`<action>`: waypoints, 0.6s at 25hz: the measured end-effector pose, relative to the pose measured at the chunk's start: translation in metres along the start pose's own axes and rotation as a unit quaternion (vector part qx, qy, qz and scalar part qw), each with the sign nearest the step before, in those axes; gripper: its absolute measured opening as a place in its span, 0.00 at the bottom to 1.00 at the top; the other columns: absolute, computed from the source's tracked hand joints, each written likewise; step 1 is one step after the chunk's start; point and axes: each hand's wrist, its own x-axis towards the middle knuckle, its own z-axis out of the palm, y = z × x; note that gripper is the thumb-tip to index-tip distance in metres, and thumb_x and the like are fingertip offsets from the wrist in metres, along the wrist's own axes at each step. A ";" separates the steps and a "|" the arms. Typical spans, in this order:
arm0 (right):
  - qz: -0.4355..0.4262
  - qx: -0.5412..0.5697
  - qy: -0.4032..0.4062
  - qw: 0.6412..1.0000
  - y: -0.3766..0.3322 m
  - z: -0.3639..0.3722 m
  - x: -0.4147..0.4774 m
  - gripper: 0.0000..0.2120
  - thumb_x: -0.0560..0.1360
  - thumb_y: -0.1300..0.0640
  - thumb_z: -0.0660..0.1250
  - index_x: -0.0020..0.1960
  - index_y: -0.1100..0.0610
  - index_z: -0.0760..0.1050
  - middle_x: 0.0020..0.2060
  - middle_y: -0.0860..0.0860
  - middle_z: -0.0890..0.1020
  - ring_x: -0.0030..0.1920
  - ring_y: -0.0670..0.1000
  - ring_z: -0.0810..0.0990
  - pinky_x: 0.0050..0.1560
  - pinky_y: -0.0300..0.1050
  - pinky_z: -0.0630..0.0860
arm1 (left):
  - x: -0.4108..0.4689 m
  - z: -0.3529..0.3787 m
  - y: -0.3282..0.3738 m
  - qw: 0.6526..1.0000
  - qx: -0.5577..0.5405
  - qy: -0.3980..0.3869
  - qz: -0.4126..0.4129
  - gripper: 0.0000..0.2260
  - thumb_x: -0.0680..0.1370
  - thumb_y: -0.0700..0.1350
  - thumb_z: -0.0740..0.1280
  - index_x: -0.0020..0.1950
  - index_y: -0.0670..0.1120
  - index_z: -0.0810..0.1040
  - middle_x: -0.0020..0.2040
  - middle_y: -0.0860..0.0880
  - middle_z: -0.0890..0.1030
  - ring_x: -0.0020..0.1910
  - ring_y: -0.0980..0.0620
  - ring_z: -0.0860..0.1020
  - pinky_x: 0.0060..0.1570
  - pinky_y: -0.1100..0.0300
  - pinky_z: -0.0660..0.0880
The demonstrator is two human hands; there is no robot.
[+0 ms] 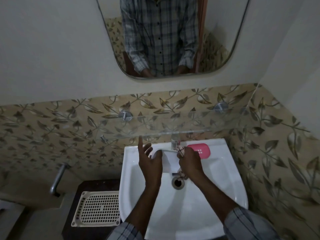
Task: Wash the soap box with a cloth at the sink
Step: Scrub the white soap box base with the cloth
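Observation:
My left hand (149,161) holds a white soap box part (168,161) over the white sink (225,179), thumb on its near edge and fingers behind it, the index finger pointing up. My right hand (189,161) grips a bunched patterned cloth (181,151) and presses it against the right side of the white part, just under the tap (174,141). A tail of the cloth hangs below the hand near the drain (177,182). The pink soap box part (202,149) with small holes lies on the sink's back rim at the right, partly hidden by my right hand.
A glass shelf (173,127) on metal pegs juts out just above the tap. A mirror hangs on the wall above. A cream perforated tray (97,208) lies on a dark surface left of the sink. A metal pipe (57,177) sticks out of the left wall.

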 end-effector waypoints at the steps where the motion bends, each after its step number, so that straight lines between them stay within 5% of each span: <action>1: -0.023 -0.025 -0.007 0.999 -0.001 -0.004 0.006 0.11 0.75 0.66 0.66 0.57 0.65 0.78 0.50 0.63 0.83 0.53 0.63 0.80 0.48 0.48 0.75 | 0.008 -0.003 0.003 0.998 0.044 -0.038 0.033 0.27 0.76 0.37 0.69 0.71 0.58 0.72 0.55 0.60 0.82 0.55 0.62 0.80 0.52 0.71 0.75; 3: -0.036 -0.012 0.018 0.999 0.001 -0.006 0.013 0.10 0.76 0.64 0.66 0.57 0.63 0.79 0.49 0.62 0.83 0.53 0.62 0.80 0.47 0.48 0.75 | 0.011 0.002 0.010 0.990 0.105 -0.061 0.074 0.19 0.78 0.35 0.66 0.63 0.55 0.81 0.54 0.58 0.84 0.56 0.60 0.81 0.55 0.72 0.74; 8: 0.119 0.210 0.114 0.964 -0.008 0.024 -0.009 0.10 0.76 0.58 0.68 0.52 0.66 0.78 0.47 0.61 0.84 0.47 0.61 0.82 0.43 0.44 0.74 | -0.015 0.025 -0.003 0.992 0.009 0.125 -0.009 0.13 0.81 0.40 0.62 0.54 0.54 0.83 0.55 0.54 0.85 0.55 0.57 0.80 0.61 0.55 0.77; 11: 0.157 0.304 0.068 0.937 -0.003 0.031 -0.016 0.06 0.74 0.62 0.69 0.51 0.59 0.75 0.46 0.56 0.82 0.40 0.53 0.80 0.34 0.39 0.75 | -0.019 0.025 -0.011 0.991 -0.064 0.031 -0.115 0.11 0.83 0.46 0.60 0.63 0.56 0.77 0.60 0.52 0.80 0.58 0.51 0.79 0.52 0.58 0.78; 13: 0.124 0.271 0.076 0.951 0.004 0.027 -0.016 0.05 0.75 0.65 0.67 0.50 0.62 0.74 0.43 0.56 0.81 0.34 0.44 0.78 0.25 0.33 0.71 | -0.012 0.019 -0.009 0.964 -0.047 -0.059 -0.253 0.21 0.81 0.48 0.64 0.74 0.52 0.65 0.61 0.49 0.75 0.56 0.48 0.77 0.50 0.56 0.77; 15: 0.050 0.238 0.115 0.963 0.007 0.020 -0.013 0.07 0.78 0.66 0.66 0.55 0.66 0.76 0.39 0.52 0.80 0.30 0.38 0.79 0.25 0.24 0.70 | 0.000 0.005 -0.007 0.922 -0.037 -0.109 -0.370 0.22 0.75 0.49 0.65 0.67 0.43 0.68 0.51 0.42 0.77 0.45 0.43 0.77 0.43 0.54 0.75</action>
